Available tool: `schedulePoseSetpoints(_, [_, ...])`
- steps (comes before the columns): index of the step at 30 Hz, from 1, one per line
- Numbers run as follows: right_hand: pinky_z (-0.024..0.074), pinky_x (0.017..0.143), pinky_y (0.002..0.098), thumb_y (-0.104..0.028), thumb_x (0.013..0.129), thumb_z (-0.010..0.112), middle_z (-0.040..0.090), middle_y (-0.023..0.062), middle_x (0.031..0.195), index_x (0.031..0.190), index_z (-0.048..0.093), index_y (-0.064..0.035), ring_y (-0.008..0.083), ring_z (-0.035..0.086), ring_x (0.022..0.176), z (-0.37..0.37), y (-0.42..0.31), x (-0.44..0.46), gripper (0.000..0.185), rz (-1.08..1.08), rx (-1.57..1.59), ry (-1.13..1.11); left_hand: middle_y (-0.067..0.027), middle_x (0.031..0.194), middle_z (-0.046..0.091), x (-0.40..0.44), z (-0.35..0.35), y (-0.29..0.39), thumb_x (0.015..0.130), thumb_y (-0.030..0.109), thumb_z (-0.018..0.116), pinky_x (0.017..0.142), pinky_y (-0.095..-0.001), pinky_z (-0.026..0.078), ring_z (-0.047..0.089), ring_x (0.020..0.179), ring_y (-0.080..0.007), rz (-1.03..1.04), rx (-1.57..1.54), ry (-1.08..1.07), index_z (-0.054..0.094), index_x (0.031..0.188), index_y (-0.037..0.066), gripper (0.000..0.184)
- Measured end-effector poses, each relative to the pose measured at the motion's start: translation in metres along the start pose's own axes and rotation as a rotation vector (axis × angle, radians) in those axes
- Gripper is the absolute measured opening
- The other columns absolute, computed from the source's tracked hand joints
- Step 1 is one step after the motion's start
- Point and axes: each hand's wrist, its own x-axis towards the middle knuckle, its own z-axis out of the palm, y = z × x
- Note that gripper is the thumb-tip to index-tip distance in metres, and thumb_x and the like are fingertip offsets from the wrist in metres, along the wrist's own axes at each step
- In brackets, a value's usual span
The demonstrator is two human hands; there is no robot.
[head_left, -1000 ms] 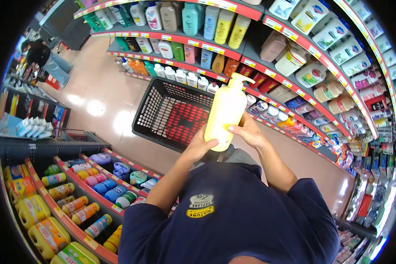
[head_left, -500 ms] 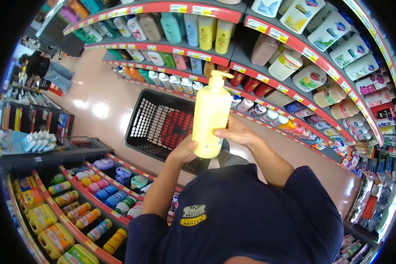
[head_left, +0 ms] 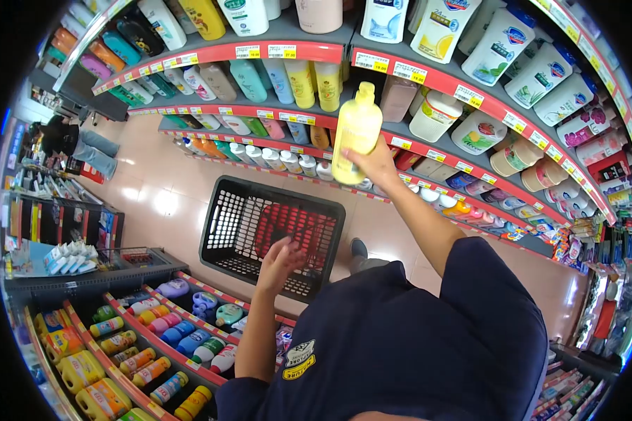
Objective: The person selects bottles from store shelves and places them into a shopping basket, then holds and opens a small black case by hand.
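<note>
My right hand [head_left: 375, 164] is wrapped round the lower part of a pale yellow pump bottle [head_left: 359, 125]. The bottle is nearly upright, leaning a little right, in front of the shelves of body-wash bottles. Behind its top, yellow bottles [head_left: 300, 83] and a pinkish-brown bottle [head_left: 399, 98] stand on the middle shelf. My left hand [head_left: 281, 263] holds nothing, its fingers loosely apart, above the black shopping basket [head_left: 281, 189]. Inside the basket only its slotted walls and a red patch show.
White jugs [head_left: 500, 45] line the upper right shelf. At lower left, another shelf unit holds coloured cleaner bottles [head_left: 180, 332]. A person [head_left: 84, 147] in jeans is far off at left. My shoe [head_left: 359, 247] is on the tiled floor beside the basket.
My left hand has let go of the yellow bottle and dropped back over the basket. My right hand has carried the bottle up and forward, closer to the shelf.
</note>
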Motion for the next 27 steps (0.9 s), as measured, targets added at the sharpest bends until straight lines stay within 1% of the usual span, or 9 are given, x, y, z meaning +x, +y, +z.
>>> schedulePoseSetpoints(2, [0.0484, 0.092, 0.0375, -0.026, 0.07, 0.083, 0.062, 0.0195, 0.115, 0.12, 0.05, 0.0032, 0.0284, 0.062, 0.107, -0.005, 0.009, 0.028, 0.067, -0.018, -0.084, 0.076, -0.013, 0.118, 0.058, -0.014, -0.014, -0.013, 0.099, 0.023, 0.054, 0.086, -0.0426, 0.053, 0.062, 0.101, -0.0247, 0.01, -0.089, 0.041, 0.046, 0.132, 0.003, 0.04])
schedulePoseSetpoints(5, [0.0487, 0.091, 0.0395, -0.031, 0.068, 0.083, 0.062, 0.0206, 0.112, 0.116, 0.051, 0.0033, 0.0315, 0.062, 0.105, -0.004, 0.032, 0.06, 0.068, -0.086, -0.159, 0.187, -0.0113, 0.115, 0.06, -0.034, -0.038, -0.034, 0.098, 0.024, 0.055, 0.083, -0.0415, 0.054, 0.063, 0.099, -0.0238, -0.054, -0.096, 0.171, 0.048, 0.13, 0.004, 0.038])
schedulePoseSetpoints(11, [0.0485, 0.091, 0.0395, -0.033, 0.068, 0.083, 0.059, 0.0221, 0.114, 0.117, 0.05, 0.0037, 0.0327, 0.061, 0.107, -0.003, 0.023, 0.064, 0.071, 0.021, -0.23, 0.234, -0.0112, 0.112, 0.061, -0.066, -0.07, -0.061, 0.097, 0.026, 0.058, 0.081, -0.0391, 0.055, 0.064, 0.099, -0.0235, -0.103, -0.148, 0.297, 0.05, 0.125, 0.004, 0.036])
schedulePoseSetpoints(14, [0.0483, 0.092, 0.0399, -0.033, 0.067, 0.084, 0.058, 0.0224, 0.116, 0.117, 0.05, 0.0039, 0.0335, 0.06, 0.108, -0.002, 0.048, 0.089, 0.072, -0.009, -0.215, 0.233, -0.0111, 0.111, 0.061, -0.074, -0.078, -0.067, 0.097, 0.026, 0.058, 0.08, -0.0392, 0.055, 0.064, 0.1, -0.024, -0.101, -0.158, 0.304, 0.051, 0.125, 0.004, 0.037])
schedulePoseSetpoints(15, [0.0479, 0.092, 0.0403, -0.033, 0.065, 0.085, 0.057, 0.0226, 0.117, 0.119, 0.049, 0.004, 0.0345, 0.06, 0.108, -0.001, 0.046, 0.093, 0.074, 0.013, -0.208, 0.266, -0.0111, 0.111, 0.061, -0.076, -0.08, -0.068, 0.096, 0.026, 0.059, 0.08, -0.0391, 0.055, 0.064, 0.1, -0.0241, -0.104, -0.165, 0.306, 0.051, 0.126, 0.004, 0.037])
schedulePoseSetpoints(18, [0.0477, 0.092, 0.0407, -0.032, 0.064, 0.085, 0.057, 0.0225, 0.116, 0.119, 0.048, 0.0036, 0.035, 0.06, 0.106, 0.002, 0.037, 0.102, 0.075, -0.079, -0.207, 0.316, -0.0109, 0.11, 0.061, -0.077, -0.083, -0.07, 0.096, 0.025, 0.059, 0.079, -0.0388, 0.055, 0.064, 0.1, -0.0245, -0.102, -0.184, 0.312, 0.051, 0.126, 0.004, 0.038])
schedulePoseSetpoints(21, [0.0476, 0.091, 0.0413, -0.03, 0.063, 0.086, 0.057, 0.0225, 0.115, 0.118, 0.047, 0.0034, 0.035, 0.06, 0.105, 0.008, 0.03, 0.105, 0.075, -0.086, -0.229, 0.424, -0.011, 0.11, 0.061, -0.079, -0.084, -0.073, 0.096, 0.025, 0.059, 0.079, -0.0384, 0.054, 0.064, 0.098, -0.0245, -0.097, -0.199, 0.327, 0.051, 0.127, 0.004, 0.038])
schedulePoseSetpoints(24, [0.0476, 0.091, 0.0417, -0.028, 0.062, 0.087, 0.058, 0.022, 0.112, 0.116, 0.046, 0.0033, 0.0351, 0.059, 0.105, 0.015, 0.041, 0.119, 0.075, -0.166, -0.233, 0.515, -0.0111, 0.111, 0.061, -0.083, -0.081, -0.072, 0.096, 0.025, 0.06, 0.078, -0.0384, 0.054, 0.064, 0.096, -0.0248, -0.112, -0.216, 0.36, 0.051, 0.126, 0.003, 0.038])
schedulePoseSetpoints(27, [0.0472, 0.091, 0.0417, -0.028, 0.06, 0.088, 0.058, 0.0219, 0.11, 0.117, 0.046, 0.0036, 0.0355, 0.058, 0.106, 0.019, 0.047, 0.127, 0.077, -0.147, -0.222, 0.57, -0.0114, 0.111, 0.061, -0.089, -0.08, -0.074, 0.096, 0.024, 0.06, 0.077, -0.0383, 0.054, 0.064, 0.095, -0.0252, -0.118, -0.242, 0.394, 0.051, 0.125, 0.003, 0.037])
